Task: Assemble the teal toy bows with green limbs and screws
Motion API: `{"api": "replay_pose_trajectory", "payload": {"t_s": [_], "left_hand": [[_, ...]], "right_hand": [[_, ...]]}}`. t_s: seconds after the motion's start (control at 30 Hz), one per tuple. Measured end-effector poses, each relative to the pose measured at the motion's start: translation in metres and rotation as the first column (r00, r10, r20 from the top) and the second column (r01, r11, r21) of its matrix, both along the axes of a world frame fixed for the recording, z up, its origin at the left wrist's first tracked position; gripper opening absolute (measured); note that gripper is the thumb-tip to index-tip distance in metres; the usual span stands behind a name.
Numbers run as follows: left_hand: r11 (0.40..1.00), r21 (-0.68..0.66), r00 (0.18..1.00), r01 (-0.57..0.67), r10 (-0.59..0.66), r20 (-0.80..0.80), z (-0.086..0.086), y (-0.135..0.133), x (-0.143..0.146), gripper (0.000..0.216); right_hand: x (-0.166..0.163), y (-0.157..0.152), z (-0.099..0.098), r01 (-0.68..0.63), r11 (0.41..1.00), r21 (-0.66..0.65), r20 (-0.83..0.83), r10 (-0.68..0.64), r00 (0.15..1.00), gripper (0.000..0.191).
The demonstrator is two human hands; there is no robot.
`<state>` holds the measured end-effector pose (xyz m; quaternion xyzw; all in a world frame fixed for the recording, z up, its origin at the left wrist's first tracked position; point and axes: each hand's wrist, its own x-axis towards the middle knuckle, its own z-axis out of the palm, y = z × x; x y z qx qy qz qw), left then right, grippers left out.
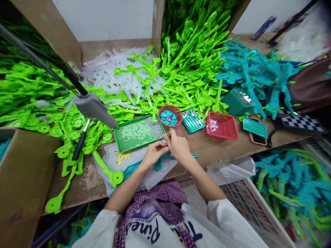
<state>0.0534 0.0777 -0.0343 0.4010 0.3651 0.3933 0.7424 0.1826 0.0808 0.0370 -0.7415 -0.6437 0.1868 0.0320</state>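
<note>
over the grey cloth [156,178], the left hand [153,155] and the right hand [178,145] meet, fingers bent and tips drawn narrowly together; what they pinch, if anything, is too hidden to tell. below them lies a teal piece [133,168], flat on the cloth and partly covered. work there seems under way, not finished, and plenty looks left: green parts [193,93] lie heaped behind, and loose silver bits [157,129] crowd the right end of the green tray [117,139]. farther right, green-tipped teal parts [248,69] pile up, perhaps further along. the brown tabletop [204,158] also bears a round red basket [178,110] and a square red basket [227,127]. beyond stand a cardboard divider [156,27] and a white wall [103,20]; a white crate [248,196] sits lower right.
</note>
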Motion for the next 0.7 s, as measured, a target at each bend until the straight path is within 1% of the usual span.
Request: {"api": "replay_pose_trajectory", "payload": {"t_s": [0.03, 0.1, 0.17, 0.23, 0.3, 0.33, 0.4, 0.47, 0.5, 0.53, 0.57, 0.6, 0.63, 0.67, 0.7], "left_hand": [[0.998, -0.017, 0.999, -0.053, 0.053, -0.005, 0.001, 0.0, 0.0, 0.049], [0.989, -0.07, 0.991, -0.13, 0.132, 0.019, 0.004, -0.001, 0.0, 0.05], [0.978, -0.164, 0.986, -0.129, 0.145, 0.087, 0.01, -0.001, -0.001, 0.054], [0.956, -0.285, 0.978, -0.07, 0.122, 0.169, 0.016, -0.001, -0.003, 0.054], [0.919, -0.395, 0.969, -0.009, 0.105, 0.224, 0.021, 0.0, -0.006, 0.047], [0.9, -0.436, 0.966, 0.01, 0.105, 0.238, 0.023, 0.001, -0.008, 0.043], [0.878, -0.478, 0.962, 0.023, 0.111, 0.25, 0.026, 0.001, -0.014, 0.038], [0.876, -0.482, 0.962, 0.016, 0.118, 0.248, 0.028, -0.001, -0.021, 0.035], [0.879, -0.476, 0.963, 0.007, 0.123, 0.241, 0.029, -0.003, -0.024, 0.034], [0.884, -0.467, 0.965, -0.003, 0.125, 0.23, 0.03, -0.006, -0.026, 0.034], [0.891, -0.454, 0.968, -0.014, 0.125, 0.216, 0.03, -0.009, -0.029, 0.034], [0.899, -0.436, 0.972, -0.028, 0.127, 0.199, 0.03, -0.013, -0.031, 0.034], [0.909, -0.413, 0.975, -0.049, 0.134, 0.18, 0.03, -0.018, -0.032, 0.034], [0.92, -0.385, 0.977, -0.074, 0.144, 0.155, 0.029, -0.022, -0.034, 0.033], [0.931, -0.35, 0.98, -0.104, 0.156, 0.123, 0.027, -0.027, -0.036, 0.034]], "right_hand": [[0.0, 0.002, -0.005, -0.013, 1.0, 0.0, -0.024, 0.013, 1.0, 0.026], [0.001, 0.006, -0.014, -0.031, 0.999, 0.042, -0.131, 0.036, 0.991, 0.026], [0.0, 0.009, -0.021, -0.012, 0.992, 0.126, -0.269, 0.046, 0.962, 0.029], [-0.001, 0.013, -0.023, 0.023, 0.982, 0.188, -0.362, 0.047, 0.931, 0.033], [-0.001, 0.015, -0.02, 0.015, 0.983, 0.181, -0.396, 0.059, 0.916, 0.037], [0.001, 0.016, -0.017, -0.016, 0.988, 0.156, -0.406, 0.079, 0.911, 0.039], [0.01, 0.019, -0.007, -0.112, 0.989, 0.097, -0.446, 0.144, 0.883, 0.044], [0.021, 0.026, 0.004, -0.175, 0.98, 0.09, -0.497, 0.196, 0.845, 0.045], [0.025, 0.033, 0.008, -0.163, 0.978, 0.128, -0.497, 0.205, 0.843, 0.043], [0.027, 0.043, 0.01, -0.136, 0.972, 0.192, -0.469, 0.213, 0.857, 0.04], [0.027, 0.056, 0.01, -0.118, 0.955, 0.272, -0.411, 0.226, 0.883, 0.036], [0.024, 0.071, 0.008, -0.127, 0.925, 0.357, -0.32, 0.249, 0.914, 0.032], [0.02, 0.088, 0.003, -0.202, 0.888, 0.413, -0.21, 0.309, 0.928, 0.03], [0.014, 0.105, -0.003, -0.33, 0.851, 0.409, -0.108, 0.404, 0.909, 0.032], [0.008, 0.121, -0.01, -0.455, 0.809, 0.372, -0.019, 0.497, 0.867, 0.034]]}}
